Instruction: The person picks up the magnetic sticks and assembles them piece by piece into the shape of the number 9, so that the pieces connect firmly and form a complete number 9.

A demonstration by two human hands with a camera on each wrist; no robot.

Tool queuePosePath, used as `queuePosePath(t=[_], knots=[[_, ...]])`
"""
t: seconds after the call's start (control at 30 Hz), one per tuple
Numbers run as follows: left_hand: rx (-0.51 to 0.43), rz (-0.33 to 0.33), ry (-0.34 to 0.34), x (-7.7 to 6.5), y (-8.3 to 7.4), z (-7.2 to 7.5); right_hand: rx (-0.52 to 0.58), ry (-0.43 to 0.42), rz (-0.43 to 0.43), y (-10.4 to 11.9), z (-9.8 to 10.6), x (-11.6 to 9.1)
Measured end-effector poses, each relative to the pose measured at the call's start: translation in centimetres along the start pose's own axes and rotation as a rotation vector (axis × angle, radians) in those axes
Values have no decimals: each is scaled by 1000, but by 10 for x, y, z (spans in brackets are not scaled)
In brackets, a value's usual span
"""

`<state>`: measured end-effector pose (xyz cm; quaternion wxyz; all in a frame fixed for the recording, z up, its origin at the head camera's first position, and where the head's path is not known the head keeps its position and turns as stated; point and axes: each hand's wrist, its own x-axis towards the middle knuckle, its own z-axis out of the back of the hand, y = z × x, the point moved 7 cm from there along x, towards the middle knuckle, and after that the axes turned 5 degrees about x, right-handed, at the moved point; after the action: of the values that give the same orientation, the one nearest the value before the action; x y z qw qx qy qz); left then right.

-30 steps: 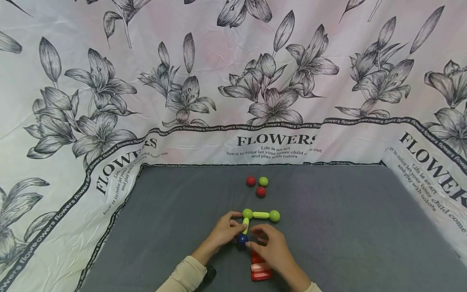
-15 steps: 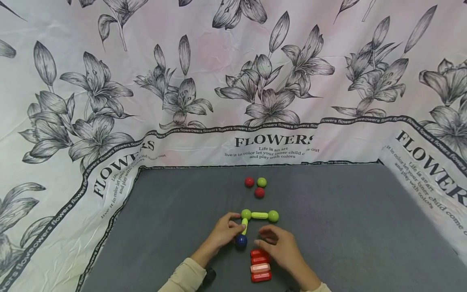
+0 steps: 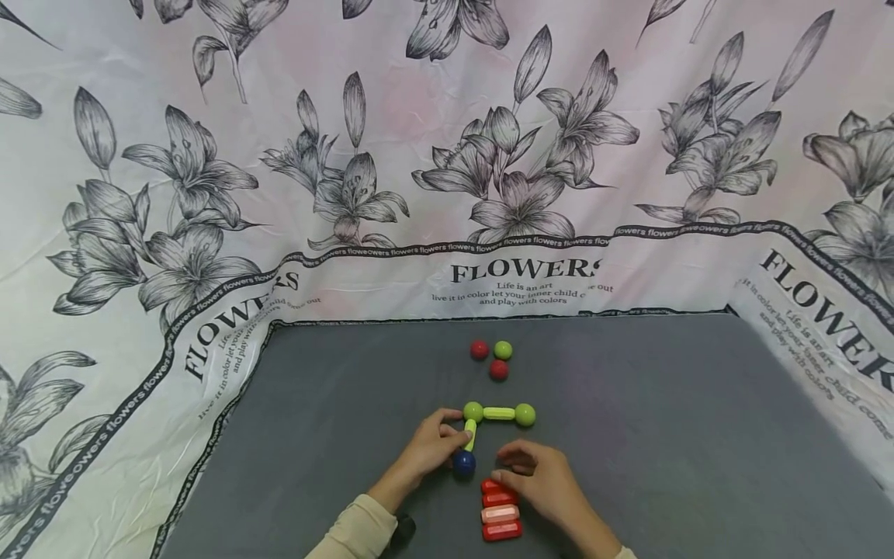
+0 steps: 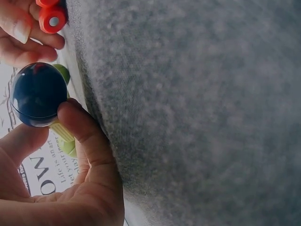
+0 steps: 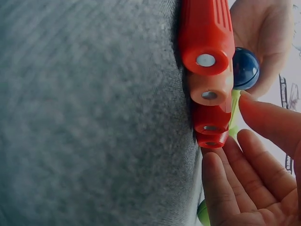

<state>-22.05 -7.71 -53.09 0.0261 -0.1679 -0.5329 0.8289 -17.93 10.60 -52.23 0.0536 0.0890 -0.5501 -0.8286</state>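
My left hand (image 3: 431,448) pinches a yellow-green magnetic rod (image 3: 470,435) close to the blue ball (image 4: 38,94) at its near end. The rod's far end meets a green ball (image 3: 472,412), from which a second yellow-green rod (image 3: 499,414) runs right to another green ball (image 3: 525,414). At the far end of a row of red and pink magnetic rods (image 3: 500,514) is my right hand (image 3: 545,475). Its thumb and fingers stand apart in the right wrist view, around the farthest red rod (image 5: 212,140) without gripping it.
Two red balls (image 3: 499,369) and a green ball (image 3: 503,350) lie farther back on the grey table (image 3: 642,419). A dark object (image 3: 403,531) sits beside the left sleeve (image 3: 355,529). Flower-printed cloth (image 3: 391,279) borders the table at the back and sides.
My right hand has drawn back from the blue ball, to the right and toward the row of red rods, uncovering them. My left hand keeps its pinch on the yellow-green rod.
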Motion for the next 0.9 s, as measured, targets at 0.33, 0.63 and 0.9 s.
queuePosePath(t=[0.33,0.63,0.9], knots=[[7,6,-4,0,-2,3,2,64,47,3,-2,1],[6,25,0,0,0,1,13,84,59,3,-3,-3],[13,24,-4,0,-1,1,-15,113,65,2,-4,-6]])
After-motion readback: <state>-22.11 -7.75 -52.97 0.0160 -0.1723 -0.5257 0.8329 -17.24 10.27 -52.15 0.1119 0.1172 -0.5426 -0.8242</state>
